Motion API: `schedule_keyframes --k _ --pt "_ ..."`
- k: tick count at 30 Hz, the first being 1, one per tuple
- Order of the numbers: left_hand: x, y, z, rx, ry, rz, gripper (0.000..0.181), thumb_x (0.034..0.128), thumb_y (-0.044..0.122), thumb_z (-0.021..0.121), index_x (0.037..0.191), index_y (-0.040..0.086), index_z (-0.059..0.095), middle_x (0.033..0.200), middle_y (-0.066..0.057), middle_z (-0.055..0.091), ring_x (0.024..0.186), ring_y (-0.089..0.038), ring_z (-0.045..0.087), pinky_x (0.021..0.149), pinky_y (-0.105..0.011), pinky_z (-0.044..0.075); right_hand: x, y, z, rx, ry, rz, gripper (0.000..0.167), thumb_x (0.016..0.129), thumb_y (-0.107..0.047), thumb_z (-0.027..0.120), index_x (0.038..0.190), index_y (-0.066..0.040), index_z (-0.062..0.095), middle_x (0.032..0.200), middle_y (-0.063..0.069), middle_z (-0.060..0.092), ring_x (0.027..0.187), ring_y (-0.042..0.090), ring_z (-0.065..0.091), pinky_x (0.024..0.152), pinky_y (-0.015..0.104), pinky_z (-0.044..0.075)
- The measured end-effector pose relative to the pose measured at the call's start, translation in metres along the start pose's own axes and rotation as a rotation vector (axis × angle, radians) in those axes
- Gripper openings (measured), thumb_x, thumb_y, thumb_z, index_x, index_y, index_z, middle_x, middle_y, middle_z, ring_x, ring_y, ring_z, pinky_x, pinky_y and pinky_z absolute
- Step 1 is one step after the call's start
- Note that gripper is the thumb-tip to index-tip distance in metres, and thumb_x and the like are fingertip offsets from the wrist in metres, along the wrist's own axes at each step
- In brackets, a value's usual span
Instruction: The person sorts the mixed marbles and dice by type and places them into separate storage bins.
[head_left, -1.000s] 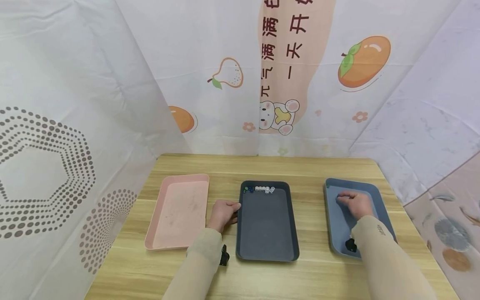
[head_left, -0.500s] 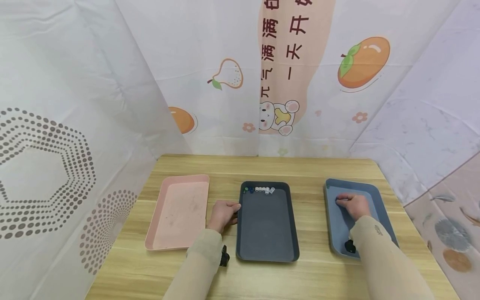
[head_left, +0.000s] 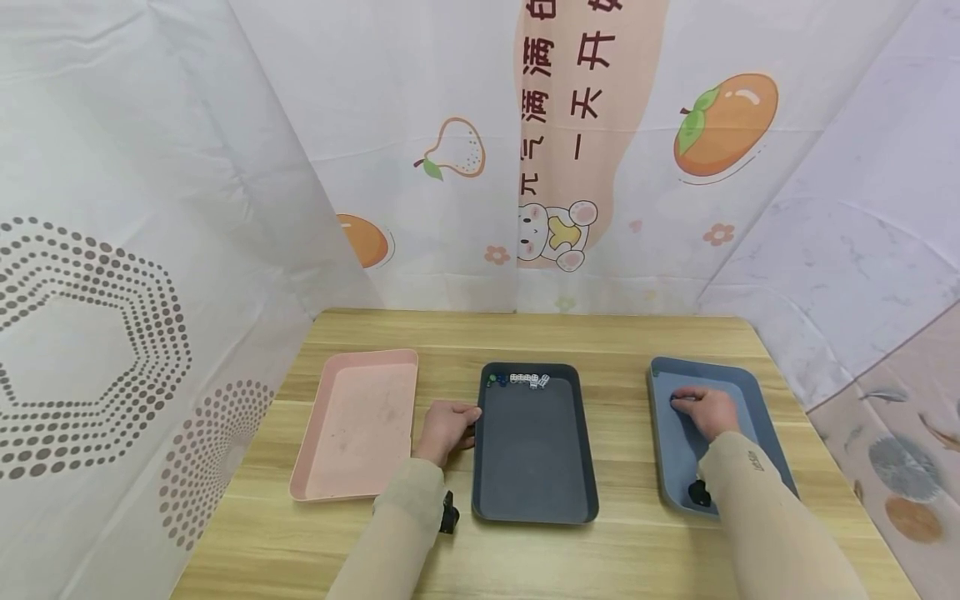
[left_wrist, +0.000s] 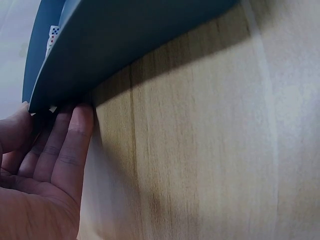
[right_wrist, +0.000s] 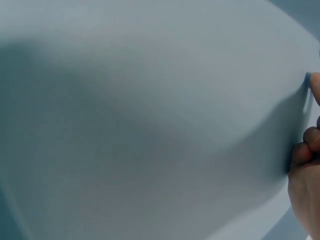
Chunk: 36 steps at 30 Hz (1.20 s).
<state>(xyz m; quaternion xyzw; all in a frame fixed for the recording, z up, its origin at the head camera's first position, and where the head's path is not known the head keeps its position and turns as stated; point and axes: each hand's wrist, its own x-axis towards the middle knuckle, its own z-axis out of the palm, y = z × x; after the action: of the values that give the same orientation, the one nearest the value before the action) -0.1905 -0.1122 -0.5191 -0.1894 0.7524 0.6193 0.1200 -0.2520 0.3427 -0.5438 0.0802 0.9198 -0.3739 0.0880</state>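
In the head view my left hand (head_left: 447, 427) holds the left rim of the dark grey tray (head_left: 536, 500). The left wrist view shows its thumb at the rim and its fingers reaching beneath the tray's edge. White dice (head_left: 529, 379) lie in a row along the far end of that tray, beside small blue (head_left: 502, 379) and green pieces (head_left: 492, 378). Over on the right, my right hand (head_left: 712, 410) is down inside the blue tray (head_left: 750, 375). It pinches a small dark blue piece (head_left: 678, 399) between thumb and fingertips; its exact kind is too small to tell.
A pink tray (head_left: 360, 425) lies to the left of my left hand. In the blue tray's far left corner sits a tiny green piece (head_left: 656, 373). The wooden table (head_left: 517, 558) ends at a printed curtain (head_left: 442, 250) behind.
My right hand has shifted slightly within the blue tray, and the blue piece at its fingertips has moved slightly nearer to me. My left hand and the trays look the same.
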Motion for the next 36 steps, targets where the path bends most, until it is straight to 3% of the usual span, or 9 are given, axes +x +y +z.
schedule_keyframes --k 13,23,26,29,32,36 --pt "0.001 -0.002 0.0 0.003 -0.003 0.007 0.025 0.1004 0.014 0.067 0.118 -0.001 0.075 0.106 -0.014 0.076 0.086 -0.017 0.075 0.074 -0.033 0.063 -0.001 0.003 -0.004 0.014 -0.031 -0.015 0.049 0.099 -0.028 0.064 0.137 0.004 0.06 0.147 0.034 0.047 0.137 0.054 0.041 0.109 0.064 0.038" --pt "0.0 -0.001 -0.001 0.001 -0.006 0.001 0.025 0.1007 0.015 0.067 0.118 -0.001 0.075 0.106 -0.013 0.076 0.087 -0.018 0.075 0.075 -0.034 0.063 -0.008 0.0 -0.011 0.127 -0.049 0.046 0.052 0.103 -0.029 0.055 0.144 0.003 0.054 0.154 0.032 0.039 0.142 0.052 0.035 0.112 0.065 0.034" --pt "0.0 -0.001 -0.001 -0.003 -0.009 0.0 0.025 0.1006 0.015 0.067 0.118 -0.001 0.075 0.106 -0.014 0.076 0.088 -0.019 0.076 0.076 -0.034 0.063 -0.009 0.0 -0.013 0.14 -0.039 0.06 0.052 0.105 -0.032 0.05 0.145 0.001 0.054 0.154 0.031 0.041 0.136 0.048 0.043 0.106 0.06 0.042" --pt "0.0 -0.001 -0.001 -0.001 -0.009 0.003 0.025 0.1005 0.015 0.067 0.118 -0.001 0.075 0.105 -0.014 0.076 0.088 -0.019 0.076 0.075 -0.033 0.063 -0.01 -0.001 -0.014 0.137 -0.013 0.057 0.053 0.106 -0.035 0.048 0.144 0.001 0.055 0.149 0.03 0.047 0.119 0.04 0.052 0.092 0.046 0.048" --pt "0.001 -0.002 -0.001 0.001 -0.009 0.004 0.025 0.1004 0.015 0.067 0.118 -0.001 0.075 0.106 -0.014 0.076 0.088 -0.019 0.076 0.074 -0.032 0.063 -0.012 -0.001 -0.016 0.132 0.025 0.053 0.053 0.106 -0.036 0.049 0.143 0.001 0.057 0.144 0.029 0.051 0.107 0.031 0.054 0.081 0.036 0.046" --pt "0.001 -0.002 -0.001 -0.002 -0.011 0.005 0.025 0.1001 0.014 0.067 0.118 -0.002 0.075 0.105 -0.015 0.077 0.087 -0.019 0.076 0.074 -0.033 0.063 -0.013 0.0 -0.021 0.14 0.073 0.039 0.054 0.106 -0.04 0.049 0.141 0.0 0.059 0.144 0.028 0.053 0.103 0.021 0.055 0.08 0.031 0.046"
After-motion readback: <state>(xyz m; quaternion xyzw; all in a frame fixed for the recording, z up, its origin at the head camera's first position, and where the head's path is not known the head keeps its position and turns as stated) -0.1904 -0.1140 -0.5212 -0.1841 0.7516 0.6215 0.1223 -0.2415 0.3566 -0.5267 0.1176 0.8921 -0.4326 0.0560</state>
